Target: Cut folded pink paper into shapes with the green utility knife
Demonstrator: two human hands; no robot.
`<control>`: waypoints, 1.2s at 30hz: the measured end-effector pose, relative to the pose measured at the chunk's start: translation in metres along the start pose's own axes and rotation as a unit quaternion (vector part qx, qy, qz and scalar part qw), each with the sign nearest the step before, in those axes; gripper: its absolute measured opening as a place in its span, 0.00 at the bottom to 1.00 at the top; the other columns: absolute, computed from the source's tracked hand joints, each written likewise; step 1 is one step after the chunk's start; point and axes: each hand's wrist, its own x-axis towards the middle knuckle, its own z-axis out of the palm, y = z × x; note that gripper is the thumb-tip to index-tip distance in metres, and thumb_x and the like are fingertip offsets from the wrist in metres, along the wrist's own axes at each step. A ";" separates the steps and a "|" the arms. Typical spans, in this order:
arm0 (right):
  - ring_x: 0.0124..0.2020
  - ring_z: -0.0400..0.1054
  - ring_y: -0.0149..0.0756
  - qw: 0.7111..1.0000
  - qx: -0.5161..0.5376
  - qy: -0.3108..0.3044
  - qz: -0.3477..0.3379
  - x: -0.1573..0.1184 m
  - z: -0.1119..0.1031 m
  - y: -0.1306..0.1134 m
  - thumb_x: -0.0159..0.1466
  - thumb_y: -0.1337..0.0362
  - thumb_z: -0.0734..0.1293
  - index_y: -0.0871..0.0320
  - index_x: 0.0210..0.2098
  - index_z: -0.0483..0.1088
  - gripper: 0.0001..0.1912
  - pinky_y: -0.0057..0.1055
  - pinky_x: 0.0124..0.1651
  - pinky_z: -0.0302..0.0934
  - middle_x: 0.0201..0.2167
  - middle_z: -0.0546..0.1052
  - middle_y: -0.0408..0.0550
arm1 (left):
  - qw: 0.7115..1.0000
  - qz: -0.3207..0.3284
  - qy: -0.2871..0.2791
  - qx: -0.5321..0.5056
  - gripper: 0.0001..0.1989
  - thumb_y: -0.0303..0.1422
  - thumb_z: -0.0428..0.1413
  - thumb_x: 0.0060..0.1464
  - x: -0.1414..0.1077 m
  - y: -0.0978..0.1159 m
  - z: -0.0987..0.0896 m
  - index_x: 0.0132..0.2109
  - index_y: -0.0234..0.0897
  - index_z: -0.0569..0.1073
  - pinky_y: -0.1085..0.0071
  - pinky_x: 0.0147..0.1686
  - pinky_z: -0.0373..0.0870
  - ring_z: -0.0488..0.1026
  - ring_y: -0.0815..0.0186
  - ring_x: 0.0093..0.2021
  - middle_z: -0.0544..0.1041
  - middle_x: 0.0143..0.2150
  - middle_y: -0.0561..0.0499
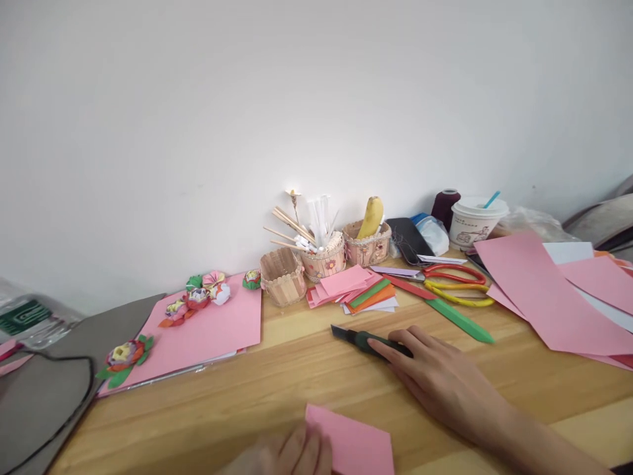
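Observation:
A dark green utility knife (pixel 368 341) lies on the wooden table, its blade pointing left. My right hand (pixel 430 369) has its fingers around the handle. At the bottom edge, my left hand (pixel 297 452), blurred, presses or pinches the left side of a pink paper piece (pixel 363 441); its fingers are close together. Behind the knife lies a pile of small pink, green, orange and white paper pieces (pixel 349 287).
Red-and-yellow-handled scissors (pixel 457 284), a green strip (pixel 462 321), small baskets (pixel 283 277), a lidded cup (pixel 477 221) and large pink sheets (pixel 548 290) stand or lie behind and right. Paper flowers (pixel 198 298) rest on pink paper (pixel 222 336) at left.

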 end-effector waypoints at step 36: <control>0.39 0.70 0.42 0.999 0.010 0.030 0.006 -0.005 0.004 0.000 0.55 0.75 0.58 0.57 0.57 0.63 0.29 0.38 0.36 0.70 0.41 0.74 0.52 | 0.854 -0.369 -0.130 -0.344 0.19 0.36 0.41 0.68 0.104 -0.137 0.099 0.54 0.35 0.73 0.68 0.46 0.72 0.77 0.62 0.46 0.78 0.49 0.49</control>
